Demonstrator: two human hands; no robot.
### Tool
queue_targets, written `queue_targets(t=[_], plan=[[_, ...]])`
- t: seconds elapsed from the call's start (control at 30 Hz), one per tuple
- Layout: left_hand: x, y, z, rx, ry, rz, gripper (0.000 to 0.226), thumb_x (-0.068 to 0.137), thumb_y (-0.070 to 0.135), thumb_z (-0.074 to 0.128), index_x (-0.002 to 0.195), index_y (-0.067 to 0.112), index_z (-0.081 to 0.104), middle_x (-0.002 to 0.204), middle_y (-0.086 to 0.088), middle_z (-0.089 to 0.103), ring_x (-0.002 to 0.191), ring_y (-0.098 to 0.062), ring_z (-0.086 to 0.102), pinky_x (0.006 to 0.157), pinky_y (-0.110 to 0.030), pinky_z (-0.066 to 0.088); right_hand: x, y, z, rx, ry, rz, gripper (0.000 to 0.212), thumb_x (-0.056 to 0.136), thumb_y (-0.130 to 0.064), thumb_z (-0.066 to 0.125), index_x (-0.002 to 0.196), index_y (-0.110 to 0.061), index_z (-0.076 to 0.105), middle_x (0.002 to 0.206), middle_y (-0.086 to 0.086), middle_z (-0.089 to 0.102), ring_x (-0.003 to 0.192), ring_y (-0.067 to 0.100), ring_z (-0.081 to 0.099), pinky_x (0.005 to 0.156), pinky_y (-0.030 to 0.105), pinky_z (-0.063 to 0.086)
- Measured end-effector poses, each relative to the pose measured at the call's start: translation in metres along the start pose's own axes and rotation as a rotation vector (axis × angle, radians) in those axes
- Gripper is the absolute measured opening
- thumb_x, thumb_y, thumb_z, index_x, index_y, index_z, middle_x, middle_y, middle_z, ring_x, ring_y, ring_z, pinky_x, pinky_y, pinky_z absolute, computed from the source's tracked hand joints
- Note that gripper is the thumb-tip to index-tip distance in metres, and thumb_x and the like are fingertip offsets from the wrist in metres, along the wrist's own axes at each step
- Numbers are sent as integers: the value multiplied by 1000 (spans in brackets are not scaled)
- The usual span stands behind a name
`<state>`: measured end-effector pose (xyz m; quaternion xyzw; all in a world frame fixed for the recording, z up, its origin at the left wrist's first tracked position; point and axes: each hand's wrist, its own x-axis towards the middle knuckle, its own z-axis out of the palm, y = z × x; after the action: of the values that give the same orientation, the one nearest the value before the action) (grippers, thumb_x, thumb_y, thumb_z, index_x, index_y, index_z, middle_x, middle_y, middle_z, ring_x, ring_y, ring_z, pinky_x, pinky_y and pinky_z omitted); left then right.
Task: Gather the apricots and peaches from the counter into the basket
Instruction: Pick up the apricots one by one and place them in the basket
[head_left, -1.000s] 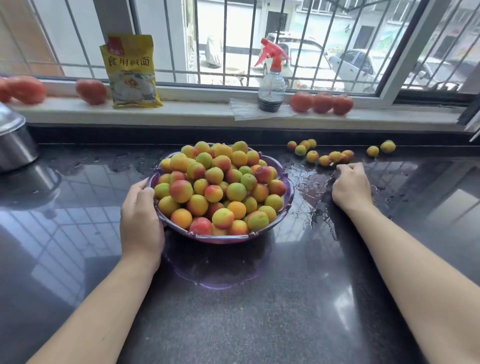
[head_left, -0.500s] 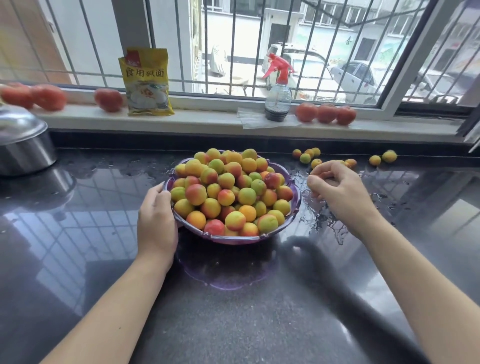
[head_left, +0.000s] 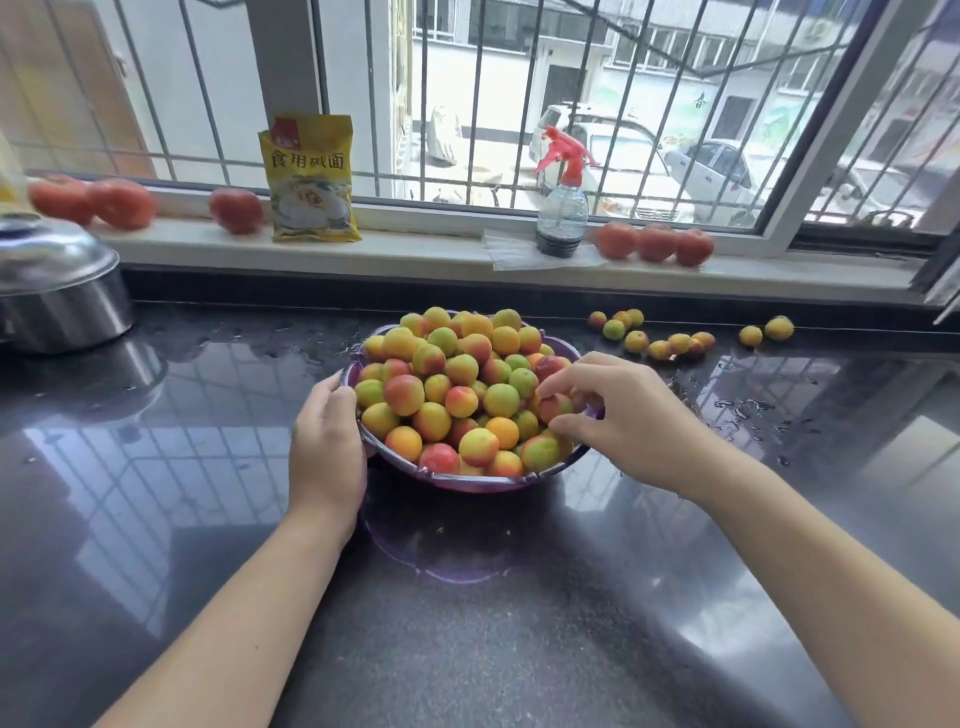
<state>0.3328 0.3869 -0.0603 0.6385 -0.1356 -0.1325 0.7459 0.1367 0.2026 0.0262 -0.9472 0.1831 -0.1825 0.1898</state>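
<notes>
Seen from the head camera, the purple basket (head_left: 470, 482) sits on the dark, wet worktop (head_left: 467, 623), heaped with yellow, green and red-blushed apricots and peaches (head_left: 447, 384). The left hand (head_left: 324, 441) rests against the basket's left rim, fingers curled over the edge and holding it. The right hand (head_left: 623, 415) is over the basket's right side, fingers bent, pinching a reddish fruit (head_left: 555, 407) between thumb and fingertips just above the pile. More loose fruit (head_left: 660, 340) lies on the worktop behind the right hand, near the back edge, in a small cluster, with two further pieces (head_left: 766, 331) off to the right, apart from the rest.

On the windowsill (head_left: 415, 254) stand a yellow packet (head_left: 311, 179) and a spray bottle (head_left: 563, 208) with a red trigger; three tomatoes (head_left: 654, 243) lie just right of the bottle, others (head_left: 124, 202) at the left. A steel pot with a lid (head_left: 57, 291) sits at the worktop's far left.
</notes>
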Motion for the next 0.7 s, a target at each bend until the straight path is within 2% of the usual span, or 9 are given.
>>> queue_targets(t=[0.17,0.27,0.4,0.53,0.63,0.7], plan=[[0,-1,0,-7,-17,-3,30,88,46,47,97,52,75,102,10,79,104,-21,76,96,-58,62,-2,-1,3,-41,-23,-37,31,90,-18,75,120,-26,74,123,-7,62,110,11,56,99,25,45],[1,-1,-1,-18,-20,6,32,82,51,49,100,52,75,104,9,80,106,-22,75,97,-59,61,-2,2,4,-32,13,-71,31,90,-17,74,121,-24,73,116,-9,66,100,5,55,90,9,41],[3,-5,-1,-46,-22,10,40,80,52,51,109,41,77,108,4,80,108,-25,76,98,-61,60,-1,4,8,-40,67,-68,21,87,-17,77,107,-22,72,102,-6,66,91,12,60,84,30,51],[5,-9,-2,-49,-22,1,38,82,49,51,108,41,77,106,4,80,105,-23,76,96,-59,62,-4,18,10,95,166,-105,20,89,-18,76,108,-22,73,103,-7,66,88,7,65,79,17,51],[6,-10,-1,-43,-1,-3,37,80,50,51,106,44,77,106,4,80,106,-24,76,97,-59,61,10,55,6,251,393,83,13,94,-18,67,102,-25,73,93,-13,70,84,2,65,75,11,49],[7,-10,1,-29,16,7,40,79,52,50,107,42,76,108,4,79,109,-26,74,100,-61,59,26,95,8,132,452,262,16,95,-12,61,103,-20,73,98,-5,71,88,7,65,82,21,51]])
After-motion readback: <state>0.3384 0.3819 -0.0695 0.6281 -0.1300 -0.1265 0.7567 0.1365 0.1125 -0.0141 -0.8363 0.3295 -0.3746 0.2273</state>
